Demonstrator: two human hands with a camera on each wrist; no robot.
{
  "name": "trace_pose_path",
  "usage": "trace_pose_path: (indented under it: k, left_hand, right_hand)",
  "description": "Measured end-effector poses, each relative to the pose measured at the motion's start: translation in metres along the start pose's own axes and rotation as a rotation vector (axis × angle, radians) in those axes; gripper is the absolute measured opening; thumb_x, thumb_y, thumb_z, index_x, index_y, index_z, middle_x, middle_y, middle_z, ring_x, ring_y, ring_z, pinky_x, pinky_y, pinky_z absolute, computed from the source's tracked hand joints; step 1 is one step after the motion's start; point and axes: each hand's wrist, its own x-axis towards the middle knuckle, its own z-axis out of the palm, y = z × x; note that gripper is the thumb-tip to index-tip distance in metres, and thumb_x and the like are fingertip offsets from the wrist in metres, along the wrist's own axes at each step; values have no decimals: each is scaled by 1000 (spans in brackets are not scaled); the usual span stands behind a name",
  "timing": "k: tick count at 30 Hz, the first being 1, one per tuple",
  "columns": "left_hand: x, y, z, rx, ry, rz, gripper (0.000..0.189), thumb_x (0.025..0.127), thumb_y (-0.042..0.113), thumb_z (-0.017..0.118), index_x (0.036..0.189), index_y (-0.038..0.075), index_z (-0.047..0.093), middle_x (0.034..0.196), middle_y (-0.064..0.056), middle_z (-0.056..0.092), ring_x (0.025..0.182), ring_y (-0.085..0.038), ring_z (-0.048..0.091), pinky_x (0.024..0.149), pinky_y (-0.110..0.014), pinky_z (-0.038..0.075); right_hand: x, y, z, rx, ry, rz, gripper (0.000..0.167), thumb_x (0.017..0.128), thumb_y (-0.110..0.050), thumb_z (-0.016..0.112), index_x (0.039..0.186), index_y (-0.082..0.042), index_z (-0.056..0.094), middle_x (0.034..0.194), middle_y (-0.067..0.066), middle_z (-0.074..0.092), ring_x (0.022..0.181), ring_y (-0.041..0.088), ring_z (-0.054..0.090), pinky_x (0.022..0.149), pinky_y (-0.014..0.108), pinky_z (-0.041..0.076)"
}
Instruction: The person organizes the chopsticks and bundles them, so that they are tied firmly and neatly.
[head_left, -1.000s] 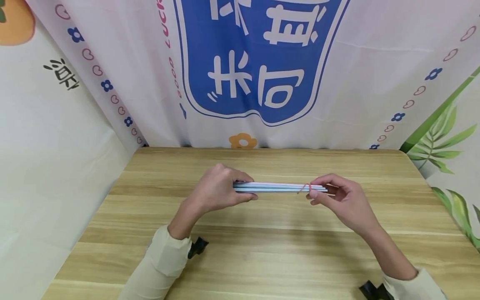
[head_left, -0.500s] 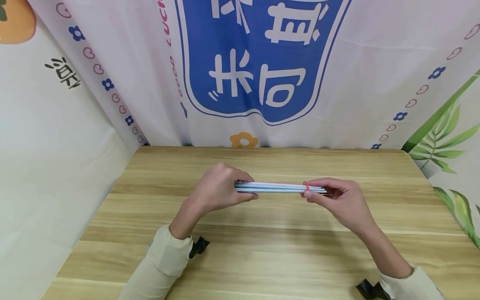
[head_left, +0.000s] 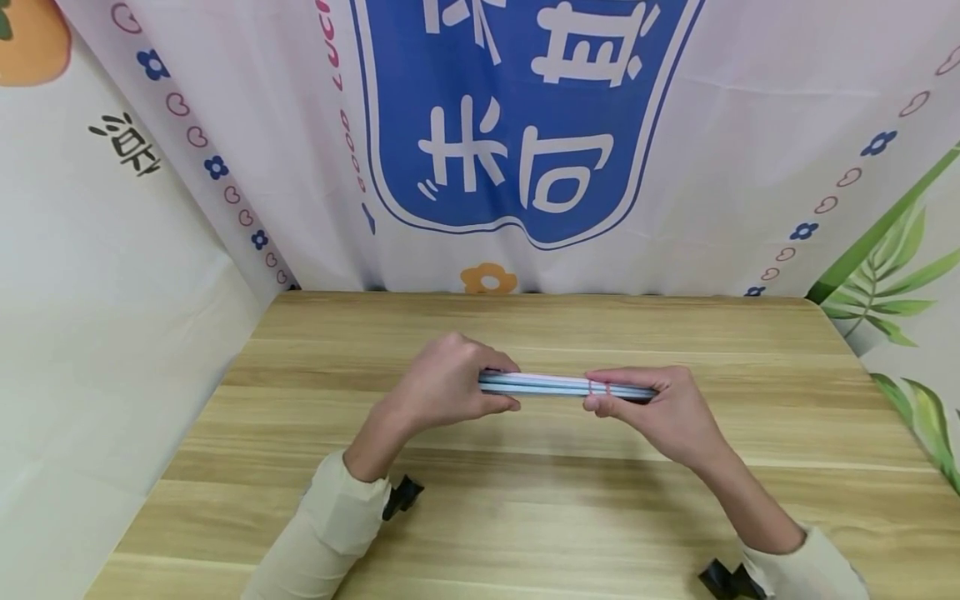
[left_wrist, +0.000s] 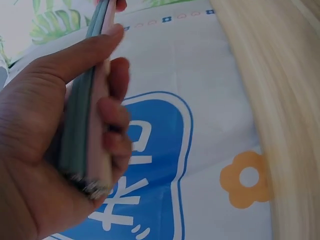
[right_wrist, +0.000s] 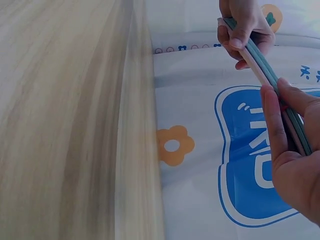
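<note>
Bright head view, soft shadows on the tabletop (head_left: 510, 517) — wrist views dimmer, blurrier

Both forearms are slanting inward over the counter (head_left: 525, 533), their pale sleeves (head_left: 326, 517) leaving the left wrist (head_left: 367, 450) and a longer stretch of the right forearm (head_left: 757, 500) bare. The left hand (head_left: 438, 383) and right hand (head_left: 667, 408) are facing each other at nearly the same height, their fingertips staying apart by a visible gap. The left hand is gripping, its thumb (left_wrist: 82, 55) lying straight along one side while the other fingers (left_wrist: 116, 114) are curling in from the opposite side. The right hand is pinching, index finger above and thumb (head_left: 611, 407) below in the head view, both pointing leftward.
</note>
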Motion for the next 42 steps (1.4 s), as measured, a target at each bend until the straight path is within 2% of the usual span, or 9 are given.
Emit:
trace_pose_path:
  k: [6, 9, 13, 17, 23, 29, 36, 39, 42]
  left_hand:
    - [-3, -3, -7, -12, 14, -2, 21, 85, 20, 93, 103, 14, 85, 92, 5, 81, 66, -1, 60, 64, -20, 52]
    - [-3, -4, -9, -8, 37, 9, 19, 86, 20, 92, 104, 15, 85, 93, 5, 82, 65, -1, 58, 63, -20, 50]
    - [-4, -7, -10, 6, 78, 13, 21, 86, 20, 92, 105, 14, 85, 94, 4, 82, 66, -2, 59, 64, -20, 50]
    - [-4, -7, -10, 12, 105, 11, 23, 84, 20, 94, 104, 14, 85, 92, 4, 82, 66, -1, 60, 64, -21, 51]
    - [-3, -4, -6, -23, 95, 36, 19, 84, 19, 93, 100, 14, 85, 91, 5, 82, 66, -1, 60, 64, -19, 51]
    - [-2, 2, -2, -52, 97, 28, 18, 82, 15, 94, 98, 13, 86, 90, 3, 82, 67, 0, 62, 64, -17, 53]
    - [1, 7, 5, 77, 155, 22, 18, 81, 21, 94, 95, 14, 85, 86, 5, 81, 64, -2, 63, 61, -16, 50]
    - [1, 6, 6, 88, 165, 12, 19, 80, 22, 95, 94, 14, 85, 85, 5, 81, 64, -1, 63, 61, -17, 50]
    - [0, 4, 3, 62, 170, -7, 20, 79, 23, 96, 93, 15, 85, 84, 6, 81, 64, 0, 63, 62, -18, 51]
  right_hand:
    - [0, 0, -9, -7, 15, -19, 29, 91, -11, 87, 118, -4, 82, 96, -2, 85, 83, 11, 81, 73, 24, 63]
    - [1, 2, -15, -10, -13, -14, 35, 92, -12, 86, 125, -5, 79, 106, -9, 83, 88, 12, 81, 76, 26, 63]
    - [1, 2, -24, 20, -39, -34, 35, 95, -6, 82, 129, -2, 74, 113, -8, 81, 93, 13, 81, 80, 28, 64]
    - [1, 4, -26, 47, -32, -57, 27, 96, -1, 79, 123, 1, 75, 107, -4, 79, 90, 14, 81, 79, 28, 64]
    - [1, 5, -20, 10, -22, -77, 29, 95, -4, 80, 124, -1, 79, 105, -10, 82, 88, 9, 80, 73, 24, 62]
    - [0, 3, -15, -3, -29, -8, 33, 93, -11, 84, 125, -3, 80, 100, -2, 85, 86, 11, 81, 75, 24, 63]
    - [2, 1, -8, -29, -41, 52, 36, 91, -18, 88, 124, -7, 81, 102, 9, 84, 84, 10, 80, 77, 25, 63]
    - [2, -1, -8, -56, -50, 47, 40, 91, -20, 88, 128, -10, 79, 113, 10, 83, 89, 6, 78, 76, 25, 62]
    - [1, -3, -12, -92, -49, -4, 42, 93, -19, 86, 133, -12, 76, 125, 10, 80, 98, 3, 76, 78, 24, 62]
